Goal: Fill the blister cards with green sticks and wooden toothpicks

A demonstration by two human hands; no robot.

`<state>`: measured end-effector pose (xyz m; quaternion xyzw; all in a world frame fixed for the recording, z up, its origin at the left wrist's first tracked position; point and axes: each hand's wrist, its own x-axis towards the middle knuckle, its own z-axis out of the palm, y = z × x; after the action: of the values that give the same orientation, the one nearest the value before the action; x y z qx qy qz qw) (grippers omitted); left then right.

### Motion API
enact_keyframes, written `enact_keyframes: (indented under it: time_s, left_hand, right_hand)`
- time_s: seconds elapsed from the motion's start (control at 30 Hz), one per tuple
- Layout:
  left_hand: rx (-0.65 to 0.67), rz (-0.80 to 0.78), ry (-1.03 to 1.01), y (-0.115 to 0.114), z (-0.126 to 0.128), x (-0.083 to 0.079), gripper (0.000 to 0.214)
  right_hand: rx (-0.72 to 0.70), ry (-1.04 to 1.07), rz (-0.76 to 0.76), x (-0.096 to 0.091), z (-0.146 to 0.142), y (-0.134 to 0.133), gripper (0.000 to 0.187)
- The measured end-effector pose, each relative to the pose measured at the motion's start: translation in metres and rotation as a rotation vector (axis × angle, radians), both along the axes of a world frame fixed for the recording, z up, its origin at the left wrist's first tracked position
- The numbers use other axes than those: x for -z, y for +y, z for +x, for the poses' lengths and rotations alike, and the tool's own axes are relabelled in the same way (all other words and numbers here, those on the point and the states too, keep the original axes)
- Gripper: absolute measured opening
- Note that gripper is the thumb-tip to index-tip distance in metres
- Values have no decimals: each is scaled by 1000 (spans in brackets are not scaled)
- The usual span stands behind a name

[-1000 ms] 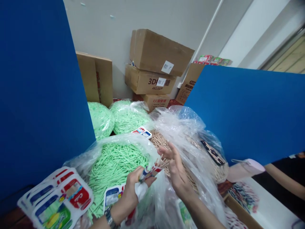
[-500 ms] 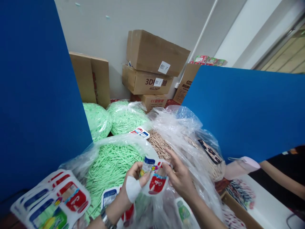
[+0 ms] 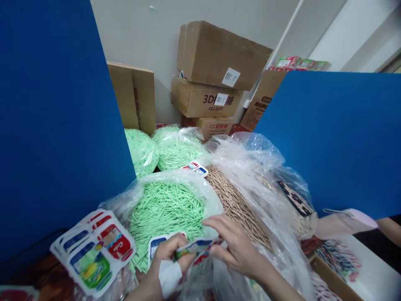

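— Two hands on one item, bottom ctr. What is it?
— Small printed packet [image 3: 193, 246], red/blue/green print, crumpled. Grip: left hand [image 3: 167, 257] (white tape at thumb base) pinches its left end, thumb vs. fingers, closed tight. The right hand [image 3: 234, 246] clamps the right end w/ its lower fingers; index lifted clear.
— Position rel. to the bags?
— Held just over the near rim of the open bag of green sticks [image 3: 166, 205], ctr frame. The bag of tan sticks [image 3: 241, 205] is right beside it, also open.
— Anything inside the packet?
— Can't tell; hands cover its mouth.
— How far along?
— Early, by my read. One packet in hand. The stack of flat packets [image 3: 94, 251] at lower left looks empty and untouched, and both open bags are heaped. Two more green bags [image 3: 175, 146] sit behind, upper ctr. Can't spot a finished piece anywhere, so most of the work seems left.
— Surroundings?
— Blue boards [image 3: 56, 104] stand left & right, cardboard boxes [image 3: 219, 54] upper ctr at the wall. Another person's arm [image 3: 390, 225] shows at the far right edge, well apart.
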<state>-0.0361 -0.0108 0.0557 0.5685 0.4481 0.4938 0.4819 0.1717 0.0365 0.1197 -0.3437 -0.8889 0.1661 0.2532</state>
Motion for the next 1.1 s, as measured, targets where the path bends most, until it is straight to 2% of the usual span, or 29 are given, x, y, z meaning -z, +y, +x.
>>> enact_keyframes:
  time_s: [0.13,0.2,0.27,0.33,0.37,0.43,0.5,0.53,0.57,0.6,0.63,0.67,0.77,0.87,1.1]
  left_hand:
    - [7,86,216,-16,-10,11,15]
    - [34,147,331,-17,-16,17,10]
    - [59,208,429,-17,-21,25,13]
    - [21,248,497,-16,-25,34,20]
    - [-34,251,515,-16,-27,38,22]
    - [-156,241,512,-17,-29,45,27]
    - [-200,225,479,-19,-29,50,30]
    - [-183,228,467,-20,-29,51,31]
    - [-147,233,461,-21,-29,52,32]
    - [-99,240,461,-21,-30,53,31]
    - [-47,250,466,-21,-30,54,29]
    - [3,264,475,-21,-31,55,28]
    - [112,292,512,-22,-34,57,22]
    - [125,274,542,-24,-35,62,19]
    - [109,250,506,-24,-31,72,19]
  right_hand:
    - [-35,7,227,14,-24,-13,50]
    - [-45,-29,369,19,-37,-19,50]
    - [-82,-75,436,20,-46,-24,46]
    - [-126,-116,397,16,-51,-27,39]
    - [-157,-122,329,12,-52,-26,34]
    - [-243,-76,77,7,-51,-18,24]
    - [-287,44,-225,8,-48,1,20]
    - [-262,99,-338,12,-46,14,23]
    - [-171,129,-377,19,-44,28,27]
    - [-47,100,-354,27,-43,43,28]
    - [39,-34,-301,36,-43,57,27]
    - [79,-218,-246,45,-42,69,24]
    - [102,-408,-193,68,-44,89,24]
    - [106,-492,-161,78,-48,90,32]
    - [118,-604,-97,81,-55,86,27]
